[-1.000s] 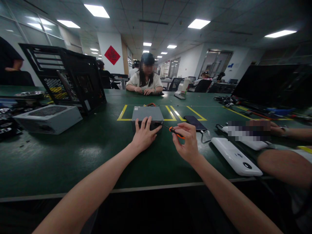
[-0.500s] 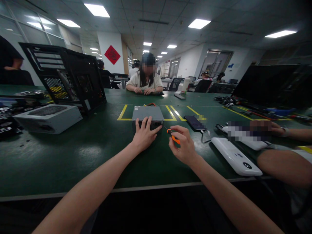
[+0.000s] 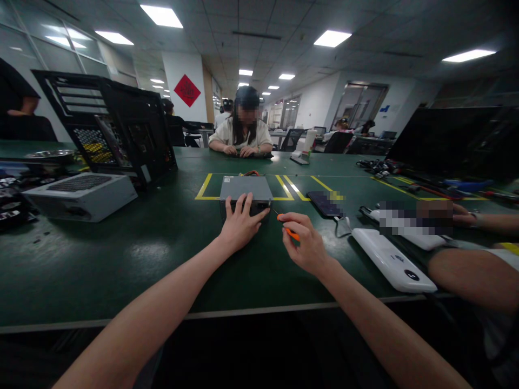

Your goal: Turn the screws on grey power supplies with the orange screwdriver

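Note:
A grey power supply unit [image 3: 247,187] sits on the green table in front of me. My left hand [image 3: 240,227] holds its near side, fingers spread over the front edge and one finger stretched toward the right corner. To the right, my right hand [image 3: 305,243] is closed around a screwdriver [image 3: 292,234] with an orange and black handle. The screwdriver's thin shaft points at the unit's right front corner. Whether its tip touches a screw is too small to tell.
Left stand a second power supply [image 3: 87,194] and a black computer case [image 3: 133,129]. A phone [image 3: 324,204] and white power bank [image 3: 391,259] lie right, near another person's arm [image 3: 474,275]. Someone sits opposite. Cables [image 3: 377,166] and a dark monitor [image 3: 454,143] are at far right.
My right hand has turned slightly around the screwdriver handle, its fingers shifting. My left hand and the power supply unit stay in place.

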Available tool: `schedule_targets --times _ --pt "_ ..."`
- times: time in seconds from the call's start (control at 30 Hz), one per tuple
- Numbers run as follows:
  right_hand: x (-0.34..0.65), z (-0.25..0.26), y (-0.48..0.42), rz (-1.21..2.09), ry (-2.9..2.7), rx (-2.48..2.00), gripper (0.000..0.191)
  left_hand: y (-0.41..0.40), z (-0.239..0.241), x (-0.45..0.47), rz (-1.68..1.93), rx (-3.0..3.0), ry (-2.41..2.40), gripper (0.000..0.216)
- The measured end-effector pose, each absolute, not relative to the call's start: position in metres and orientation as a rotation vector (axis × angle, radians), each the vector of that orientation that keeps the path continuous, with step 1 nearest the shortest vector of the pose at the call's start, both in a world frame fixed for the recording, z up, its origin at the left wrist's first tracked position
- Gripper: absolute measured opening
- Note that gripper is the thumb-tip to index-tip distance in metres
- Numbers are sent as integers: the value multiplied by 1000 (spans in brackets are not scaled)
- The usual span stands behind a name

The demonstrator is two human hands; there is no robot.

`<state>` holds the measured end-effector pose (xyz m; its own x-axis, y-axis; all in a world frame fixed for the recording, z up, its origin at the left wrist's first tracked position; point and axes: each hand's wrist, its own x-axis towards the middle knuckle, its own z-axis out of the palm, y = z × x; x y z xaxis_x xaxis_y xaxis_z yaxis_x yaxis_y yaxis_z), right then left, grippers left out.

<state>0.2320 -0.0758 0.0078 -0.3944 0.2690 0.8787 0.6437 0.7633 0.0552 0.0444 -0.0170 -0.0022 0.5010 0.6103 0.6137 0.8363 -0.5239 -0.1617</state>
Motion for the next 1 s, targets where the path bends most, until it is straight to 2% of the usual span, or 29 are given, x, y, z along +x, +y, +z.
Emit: schedule_targets --times 0.17,0.33,0.47,0.63,0.87,1.0 --pt "230 7 -78 -578 -2041 -699 20 -18 -1 45 -690 -2312 -1205 46" --pt "231 7 -78 -533 -1987 -723 28 -19 0 45 -700 -2323 -1206 46" --pt "232 5 -78 -619 -1957 -810 20 -19 0 45 -697 -2323 -1212 46" --pt "231 5 -77 -392 -1923 -784 26 -18 0 45 -669 -2320 -1239 48" --pt "233 13 -82 -136 -1970 -837 10 -18 0 46 -673 -2310 -1229 49" --pt "235 11 -81 -9 -1825 -859 14 -18 0 46 -672 -2312 -1232 47"
